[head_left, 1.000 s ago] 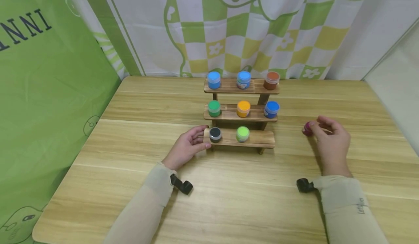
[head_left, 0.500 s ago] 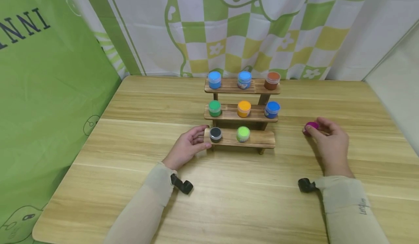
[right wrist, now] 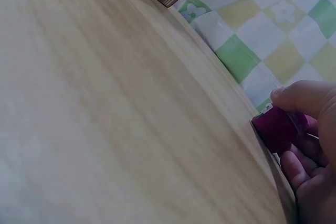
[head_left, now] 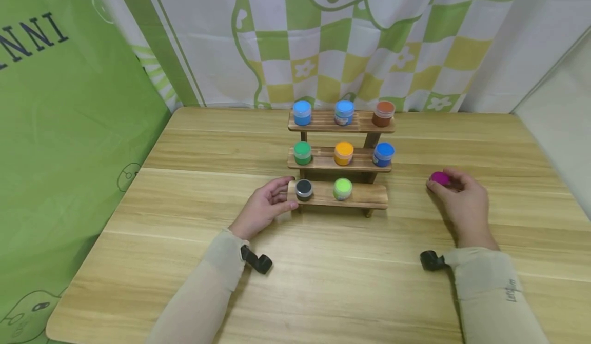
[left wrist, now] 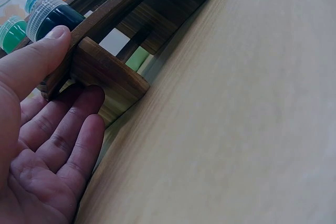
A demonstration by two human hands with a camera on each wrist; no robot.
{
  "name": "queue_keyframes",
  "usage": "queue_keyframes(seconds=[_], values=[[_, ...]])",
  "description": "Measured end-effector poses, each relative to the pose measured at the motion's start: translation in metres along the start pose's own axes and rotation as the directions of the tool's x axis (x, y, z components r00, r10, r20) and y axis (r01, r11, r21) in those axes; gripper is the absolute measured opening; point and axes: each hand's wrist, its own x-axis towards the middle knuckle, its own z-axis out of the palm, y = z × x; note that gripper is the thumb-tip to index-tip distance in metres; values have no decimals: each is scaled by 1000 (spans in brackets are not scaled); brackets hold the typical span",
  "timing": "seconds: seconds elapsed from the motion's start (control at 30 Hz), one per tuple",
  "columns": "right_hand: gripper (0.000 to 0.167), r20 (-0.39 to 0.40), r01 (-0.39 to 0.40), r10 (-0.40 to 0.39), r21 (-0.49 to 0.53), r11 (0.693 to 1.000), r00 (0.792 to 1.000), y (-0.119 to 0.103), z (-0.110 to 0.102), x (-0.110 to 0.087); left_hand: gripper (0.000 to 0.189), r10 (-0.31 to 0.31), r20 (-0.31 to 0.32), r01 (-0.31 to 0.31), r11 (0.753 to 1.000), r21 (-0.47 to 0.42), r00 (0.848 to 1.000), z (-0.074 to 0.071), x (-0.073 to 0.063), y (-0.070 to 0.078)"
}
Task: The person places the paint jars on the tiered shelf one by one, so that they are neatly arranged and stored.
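Note:
On the right of the table in the head view, my right hand pinches a small magenta paint jar between thumb and fingers. The jar stands at the tabletop in the right wrist view. My left hand holds the left end of the bottom step of a three-tier wooden display rack. Its thumb lies at the plank's edge by a black paint jar, and the fingers reach under the plank. A lime-green jar stands mid-step, with bare wood to its right.
The middle tier carries green, orange and dark blue jars. Above them are two light blue jars and a brown jar. A checkered curtain hangs behind the wooden table.
The magenta jar has turned in my right hand from tilted to upright, its lid now facing up. My right fingers have shifted slightly leftward. The left hand and rack have stayed put.

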Motion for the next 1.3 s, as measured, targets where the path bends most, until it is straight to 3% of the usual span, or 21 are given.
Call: queue_keyframes(seconds=[0.33, 0.63, 1.1, 1.3], values=[[68, -44, 11, -7, 89, 996, 999, 0, 3, -8, 62, -11, 0, 11, 1000, -1, 1000, 0, 0, 1], [64, -13, 50, -48, 175, 983, 999, 1, 11, -22, 63, -3, 1, 3, 1000, 2, 1000, 0, 0, 2], [51, 43, 126, -140, 243, 962, 989, -15, 25, -45, 63, 6, -1, -6, 1000, -5, 1000, 0, -2, 3], [48, 25, 175, -186, 243, 954, 982, -17, 29, -49, 63, 2, 4, -2, 1000, -6, 1000, 0, -1, 2]])
